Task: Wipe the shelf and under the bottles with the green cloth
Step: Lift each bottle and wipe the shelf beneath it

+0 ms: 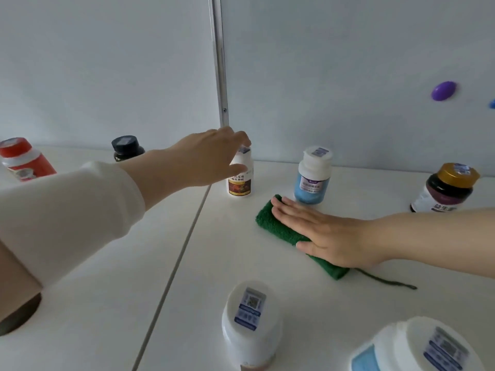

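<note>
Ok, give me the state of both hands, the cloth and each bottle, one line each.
Left hand, gripping the brown-label bottle's top.
Right hand, flat, pressing the green cloth.
Green cloth, folded, lying on the shelf.
Brown-label bottle, upright, capped.
Blue-label bottle, upright, capped.
Gold-cap bottle, upright, capped.
Black-cap bottle, upright, capped.
Red bottle, standing, capped.
Near white bottle, upright, capped.
White tub, capped.

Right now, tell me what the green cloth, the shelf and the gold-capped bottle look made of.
Green cloth: fuzzy looped pile, matte, a thread trailing; likely terry or microfibre. Shelf: smooth white panels with a seam, faint sheen; probably laminate or painted board. Gold-capped bottle: glossy dark body, glass or plastic, cannot tell; shiny cap, metal or coated plastic.
</note>
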`<state>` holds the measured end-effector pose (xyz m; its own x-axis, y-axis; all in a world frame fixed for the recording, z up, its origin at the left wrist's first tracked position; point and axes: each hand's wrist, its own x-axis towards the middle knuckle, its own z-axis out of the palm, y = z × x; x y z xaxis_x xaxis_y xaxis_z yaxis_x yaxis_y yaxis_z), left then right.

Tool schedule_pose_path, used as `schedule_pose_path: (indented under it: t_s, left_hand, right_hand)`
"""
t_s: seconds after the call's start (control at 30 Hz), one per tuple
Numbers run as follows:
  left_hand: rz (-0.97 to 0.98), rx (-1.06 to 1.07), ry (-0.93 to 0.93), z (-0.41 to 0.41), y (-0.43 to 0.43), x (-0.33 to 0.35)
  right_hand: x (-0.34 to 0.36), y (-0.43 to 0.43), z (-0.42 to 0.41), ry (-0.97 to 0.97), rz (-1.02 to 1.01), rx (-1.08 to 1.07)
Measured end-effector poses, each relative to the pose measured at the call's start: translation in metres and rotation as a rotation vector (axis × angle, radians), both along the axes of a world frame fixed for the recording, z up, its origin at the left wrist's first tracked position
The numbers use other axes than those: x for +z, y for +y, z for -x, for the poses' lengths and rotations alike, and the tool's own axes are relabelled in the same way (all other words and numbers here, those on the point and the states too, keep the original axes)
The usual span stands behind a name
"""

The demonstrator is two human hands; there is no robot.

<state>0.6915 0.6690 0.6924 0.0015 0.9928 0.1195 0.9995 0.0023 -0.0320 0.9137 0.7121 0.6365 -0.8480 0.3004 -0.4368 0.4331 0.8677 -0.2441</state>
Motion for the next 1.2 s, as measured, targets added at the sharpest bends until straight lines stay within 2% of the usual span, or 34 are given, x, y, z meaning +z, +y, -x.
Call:
schedule_pose_path:
  t_s: [0.2,0.37,0.47,0.6,0.67,0.87,1.03,1.2]
  left_hand:
    - [-0.008,-0.074,-0.045,0.008,0.011,-0.003]
    - [-0.002,-0.074,-0.121,0.008,0.018,-0.007]
    - [-0.002,-0.063,-0.156,0.007,0.022,-0.008]
    - [0.003,-0.044,-0.185,0.009,0.024,-0.01]
    - [0.012,-0.04,-0.194,0.009,0.023,-0.01]
    - [0.011,-0.05,-0.202,0.008,0.02,-0.008]
    - [0.011,-0.06,-0.237,0.01,0.019,-0.009]
    - [0.011,-0.078,-0.22,0.008,0.019,-0.009]
  right_hand:
    - [-0.005,0.004,0.003,0.018,-0.014,-0.158]
    - [-0.001,0.006,0.015,0.021,0.002,-0.193]
    - [0.0,0.008,0.028,0.068,-0.041,-0.143]
    - [-0.004,-0.028,0.024,0.053,0.029,0.173]
    - [-0.001,-0.033,0.021,0.056,0.074,0.259]
    - [-0.009,-0.007,0.049,0.167,-0.037,0.127]
    - [-0.009,-0.043,0.041,0.119,0.12,0.402]
    - [-0.01,-0.009,0.094,0.192,-0.019,0.217]
